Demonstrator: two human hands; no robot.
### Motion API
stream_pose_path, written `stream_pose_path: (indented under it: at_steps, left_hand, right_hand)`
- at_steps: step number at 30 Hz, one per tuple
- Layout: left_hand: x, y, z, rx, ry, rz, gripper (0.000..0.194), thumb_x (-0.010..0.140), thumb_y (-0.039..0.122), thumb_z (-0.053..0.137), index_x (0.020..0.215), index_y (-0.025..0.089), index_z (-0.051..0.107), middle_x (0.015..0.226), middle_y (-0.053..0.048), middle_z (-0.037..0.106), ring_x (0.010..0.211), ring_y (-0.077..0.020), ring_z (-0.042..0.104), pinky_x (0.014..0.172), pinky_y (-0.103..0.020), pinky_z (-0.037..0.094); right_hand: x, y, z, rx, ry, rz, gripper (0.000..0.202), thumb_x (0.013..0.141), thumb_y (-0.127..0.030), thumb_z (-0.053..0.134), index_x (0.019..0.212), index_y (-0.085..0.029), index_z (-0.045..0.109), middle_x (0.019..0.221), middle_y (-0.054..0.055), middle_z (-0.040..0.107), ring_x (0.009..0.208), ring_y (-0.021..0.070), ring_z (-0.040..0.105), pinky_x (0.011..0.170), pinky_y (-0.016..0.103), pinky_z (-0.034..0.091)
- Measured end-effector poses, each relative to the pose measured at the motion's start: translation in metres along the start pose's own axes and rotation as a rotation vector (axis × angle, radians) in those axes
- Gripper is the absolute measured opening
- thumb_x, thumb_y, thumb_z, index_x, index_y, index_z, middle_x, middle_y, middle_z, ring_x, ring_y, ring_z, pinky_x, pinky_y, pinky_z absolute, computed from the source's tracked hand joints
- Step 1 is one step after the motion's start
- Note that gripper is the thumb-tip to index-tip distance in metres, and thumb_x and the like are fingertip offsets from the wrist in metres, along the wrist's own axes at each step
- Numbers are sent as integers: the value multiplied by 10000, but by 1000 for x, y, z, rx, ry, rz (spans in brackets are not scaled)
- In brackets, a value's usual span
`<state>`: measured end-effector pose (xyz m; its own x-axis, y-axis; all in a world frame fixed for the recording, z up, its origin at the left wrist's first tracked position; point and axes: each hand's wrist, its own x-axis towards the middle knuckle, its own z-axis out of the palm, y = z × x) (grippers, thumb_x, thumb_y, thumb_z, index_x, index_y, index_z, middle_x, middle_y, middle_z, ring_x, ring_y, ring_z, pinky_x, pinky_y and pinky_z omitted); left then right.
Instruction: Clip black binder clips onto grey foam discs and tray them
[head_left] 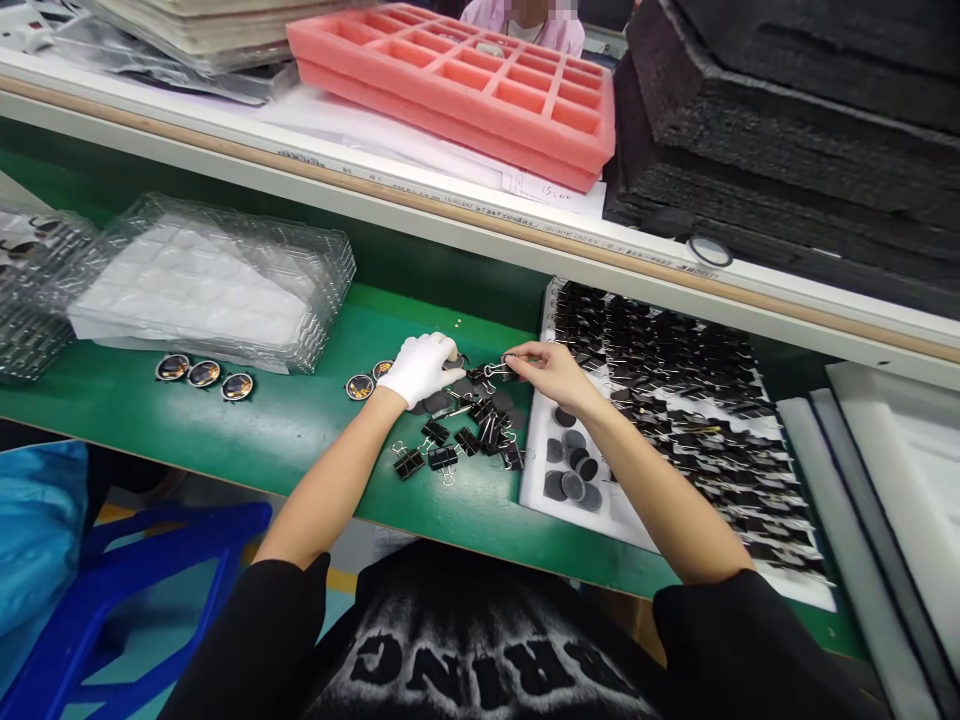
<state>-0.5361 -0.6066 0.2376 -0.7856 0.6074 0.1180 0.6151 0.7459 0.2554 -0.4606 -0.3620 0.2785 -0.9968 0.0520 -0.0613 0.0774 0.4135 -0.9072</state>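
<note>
While the right hand point(551, 375) pinches a binder clip point(489, 373) and the gloved left hand point(421, 369), grip unclear, bends over dark discs point(436, 402), loose clips point(443, 458) remain toward the bench's point(307, 430) front edge, clipped rows point(667, 350) apparently finished on the white slab point(537, 455).

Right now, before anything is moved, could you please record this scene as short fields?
left hand: white-gloved, at the dark discs; grip unclear
right hand: bare, appears to pinch a black binder clip
between and below hands: loose binder clips on the green bench
bench, left: three round rimmed pieces before stacked clear trays
bench, right: white board bearing dark discs and many dark clips
shelf above: pink compartment tray, black stack
</note>
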Motion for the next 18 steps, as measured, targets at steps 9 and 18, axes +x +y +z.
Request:
stream_pose_path:
  at_steps: [9,18]
  left_hand:
    - [1,-3,-6,-42,-5,-86,472,936,421,679,1353,210,610,1255,-116,730,1179,-339,641,964,-420,443]
    - [-4,-2,-13,120,-17,-194,734,943,592,644,1506,141,507,1275,-199,687,1159,-373,652,932,-420,441]
  right_hand:
    - [51,1,-13,208,-4,89,512,767,-500,874,1159,-230,687,901,52,764,822,208,735,717,354,613]
    - [110,-6,22,-289,-414,-179,233,726,-397,833,837,-202,773,850,33,779,804,193,693,811,327,526]
